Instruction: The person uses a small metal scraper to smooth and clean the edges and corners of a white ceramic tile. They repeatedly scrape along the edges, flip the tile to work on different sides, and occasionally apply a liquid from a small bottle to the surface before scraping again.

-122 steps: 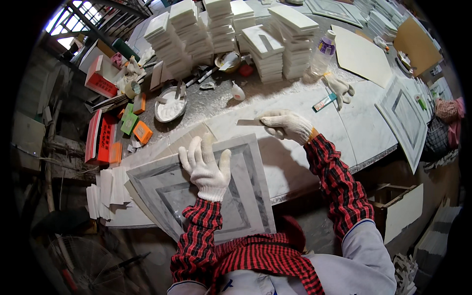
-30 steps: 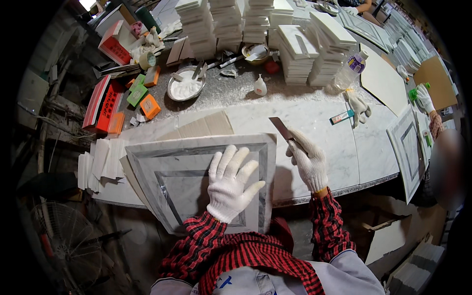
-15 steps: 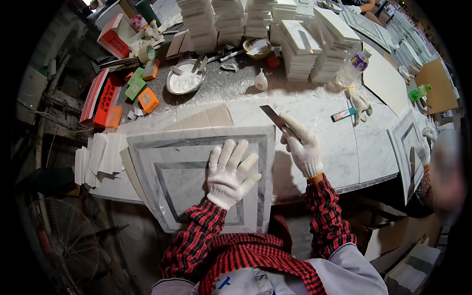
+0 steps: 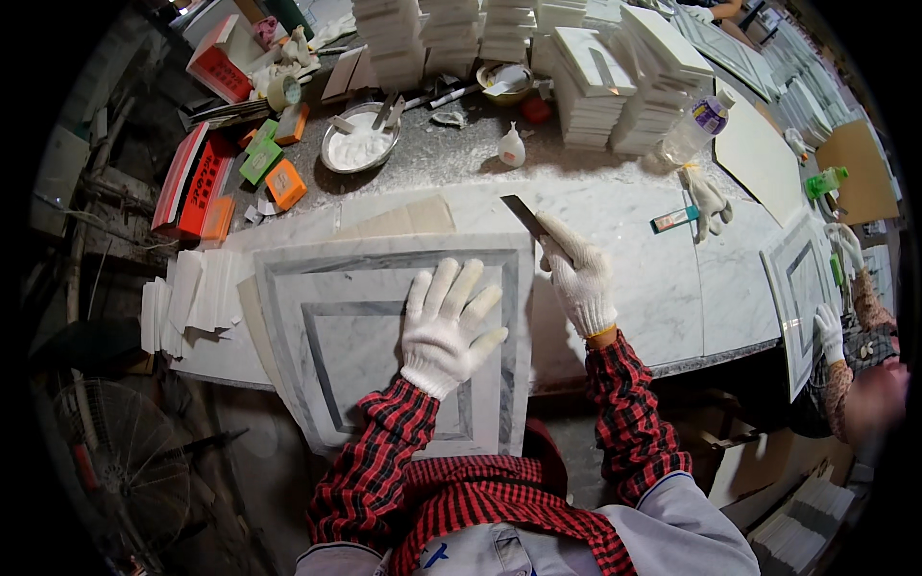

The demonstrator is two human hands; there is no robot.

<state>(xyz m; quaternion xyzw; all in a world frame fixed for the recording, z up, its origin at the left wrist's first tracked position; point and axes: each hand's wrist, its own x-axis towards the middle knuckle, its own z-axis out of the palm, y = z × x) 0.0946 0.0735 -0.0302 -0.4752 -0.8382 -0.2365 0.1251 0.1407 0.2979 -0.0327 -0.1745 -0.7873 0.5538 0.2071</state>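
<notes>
A square white marble panel [image 4: 360,360] with grey inlaid bands lies in front of me, its near part reaching past the table's front edge. My left hand [image 4: 449,331], in a white knit glove, rests flat on it with the fingers spread. Just beyond the panel's right side is my right hand [image 4: 581,285], also gloved, closed around a flat metal scraper blade [image 4: 521,216]. The blade's free end points away and to the left, over the panel's far right corner. Whether it touches the panel I cannot tell.
Beyond the panel stand a metal bowl of white powder [image 4: 360,146], a small white bottle [image 4: 512,147] and tall tile stacks [image 4: 591,91]. Orange and green boxes [image 4: 259,163] lie left. A loose glove [image 4: 711,204] lies right, near a co-worker's gloved hand [image 4: 828,331] on another panel.
My right hand has shifted slightly left with the scraper blade. My left hand stays flat on the panel. At the far right, the co-worker's hands and sleeves show more fully.
</notes>
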